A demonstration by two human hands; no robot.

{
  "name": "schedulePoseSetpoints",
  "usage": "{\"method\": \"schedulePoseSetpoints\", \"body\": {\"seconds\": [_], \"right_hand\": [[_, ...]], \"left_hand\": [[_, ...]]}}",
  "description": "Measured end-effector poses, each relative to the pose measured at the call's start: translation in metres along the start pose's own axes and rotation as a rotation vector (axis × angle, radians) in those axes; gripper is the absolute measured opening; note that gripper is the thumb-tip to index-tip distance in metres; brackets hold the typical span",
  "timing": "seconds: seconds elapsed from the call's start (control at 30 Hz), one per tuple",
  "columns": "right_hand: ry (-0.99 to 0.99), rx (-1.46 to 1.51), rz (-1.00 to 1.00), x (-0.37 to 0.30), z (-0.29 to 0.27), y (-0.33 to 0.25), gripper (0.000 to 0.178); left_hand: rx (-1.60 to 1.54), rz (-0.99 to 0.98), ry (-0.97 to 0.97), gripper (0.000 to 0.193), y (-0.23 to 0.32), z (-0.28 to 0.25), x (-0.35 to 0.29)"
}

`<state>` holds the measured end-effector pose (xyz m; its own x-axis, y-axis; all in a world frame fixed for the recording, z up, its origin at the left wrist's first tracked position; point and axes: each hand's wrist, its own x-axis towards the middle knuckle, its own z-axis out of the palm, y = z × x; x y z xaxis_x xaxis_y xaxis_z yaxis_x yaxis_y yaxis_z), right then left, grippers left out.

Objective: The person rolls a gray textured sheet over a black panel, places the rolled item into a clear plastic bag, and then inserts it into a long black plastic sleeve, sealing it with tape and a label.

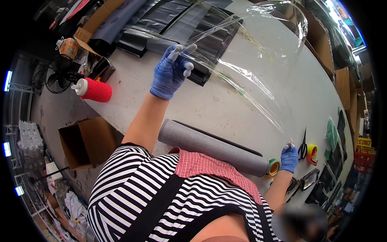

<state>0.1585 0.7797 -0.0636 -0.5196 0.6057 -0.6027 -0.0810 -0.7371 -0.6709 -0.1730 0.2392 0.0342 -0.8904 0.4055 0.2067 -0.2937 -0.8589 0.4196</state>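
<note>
A large sheet of transparent plastic film (252, 80) bows up over the white table (133, 86), stretched between my two hands. My left hand (169, 74), in a blue glove with whitish fingertips, pinches one end of it, with some fingers held apart. Lower at the right, my gloved right hand (289, 158) grips a gathered corner of the film between thumb and fingers. Black-handled scissors (302, 148) and a yellow-and-red tape roll (311, 155) lie just right of that hand. Against my body rests a grey textured roll (213, 147), a green-and-yellow tape roll (274, 167) beside its right end.
Dark plastic sheets (209, 34) cover the table's far left. A red bottle (96, 90) stands at the left edge, near a black fan (58, 76). An open cardboard box (86, 143) sits lower left. More cardboard (320, 48) lines the far right edge; a phone-like device (309, 178) lies near right.
</note>
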Motion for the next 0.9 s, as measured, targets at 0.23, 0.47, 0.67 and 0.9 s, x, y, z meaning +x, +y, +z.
{"method": "schedulePoseSetpoints", "body": {"seconds": [0.23,0.47,0.67,0.9], "right_hand": [[0.050,-0.006,-0.004,-0.003,-0.007,0.003,0.012],[0.067,0.002,-0.059,0.003,-0.018,-0.001,0.012],[0.039,-0.022,-0.062,0.006,-0.015,-0.009,0.011],[-0.002,-0.033,-0.042,0.010,-0.025,-0.016,0.012]], "left_hand": [[0.132,-0.023,0.185,0.039,-0.004,0.021,-0.001],[0.769,-0.125,0.352,0.047,0.022,-0.022,-0.002],[0.927,-0.334,0.499,0.033,0.034,-0.020,-0.007],[0.864,-0.425,0.261,0.061,0.043,-0.050,-0.025]]}}
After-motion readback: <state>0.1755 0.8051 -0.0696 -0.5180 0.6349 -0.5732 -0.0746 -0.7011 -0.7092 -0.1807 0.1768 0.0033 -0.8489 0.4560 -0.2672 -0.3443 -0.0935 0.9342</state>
